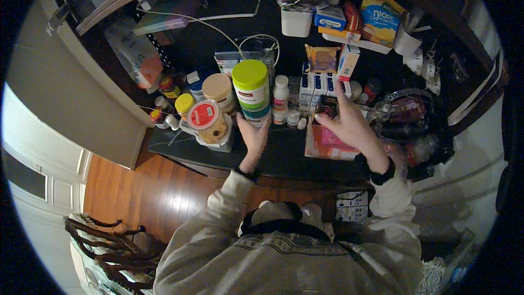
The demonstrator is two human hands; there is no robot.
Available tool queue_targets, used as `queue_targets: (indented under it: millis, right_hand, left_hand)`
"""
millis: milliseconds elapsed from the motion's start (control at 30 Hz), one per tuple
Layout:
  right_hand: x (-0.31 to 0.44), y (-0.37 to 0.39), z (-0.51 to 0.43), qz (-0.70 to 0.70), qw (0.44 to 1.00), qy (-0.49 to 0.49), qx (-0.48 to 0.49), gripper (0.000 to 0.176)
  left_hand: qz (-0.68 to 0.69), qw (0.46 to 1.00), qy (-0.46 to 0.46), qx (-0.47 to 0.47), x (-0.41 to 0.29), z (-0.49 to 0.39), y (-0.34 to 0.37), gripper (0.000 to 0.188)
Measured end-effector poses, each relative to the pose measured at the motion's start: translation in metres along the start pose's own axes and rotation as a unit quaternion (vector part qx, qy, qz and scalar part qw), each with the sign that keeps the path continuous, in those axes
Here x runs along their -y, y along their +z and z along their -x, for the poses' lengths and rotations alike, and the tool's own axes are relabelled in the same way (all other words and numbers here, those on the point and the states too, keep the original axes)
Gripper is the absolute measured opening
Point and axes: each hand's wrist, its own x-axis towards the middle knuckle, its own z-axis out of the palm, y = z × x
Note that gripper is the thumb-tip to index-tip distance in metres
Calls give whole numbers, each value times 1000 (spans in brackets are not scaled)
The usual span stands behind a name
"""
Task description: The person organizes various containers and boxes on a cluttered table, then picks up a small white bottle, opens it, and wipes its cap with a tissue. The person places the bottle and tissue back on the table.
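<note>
My left hand (254, 133) has its fingers around the lower part of a teal-banded container (257, 117), on which a white and green tub with a lime lid (250, 82) appears to be stacked. Beside it stand a tub with a beige lid (217, 90) and a clear jar with a red label on its lid (206, 121). To the right is a white and pink bottle (281, 100). My right hand (348, 125), fingers spread, hovers over a pink packet (333, 138), near a dark small box (326, 107) and several white and blue boxes (315, 90). It holds nothing.
At the back are a white bin (295, 22) of packets, a white tray (360, 43) with a blue and yellow food pouch (380, 18), and a white cable (217, 28). Small bottles crowd the left; clear plastic packaging (403, 110) lies right. A cabinet door (82, 90) stands left.
</note>
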Motion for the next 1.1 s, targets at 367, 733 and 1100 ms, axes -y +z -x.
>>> queue_targets:
  millis: [367,733,1100]
  right_hand:
    - [-38,121,77,-125,960,-40,248,64]
    - [-42,160,107,-160,934,14,318,67]
    - [-49,161,117,-144,933,57,324,68]
  left_hand:
    - [-27,981,134,-138,55,-24,-123,104]
    - [102,991,86,30,89,-55,-126,126]
    - [247,966,3,-72,82,-92,-154,78]
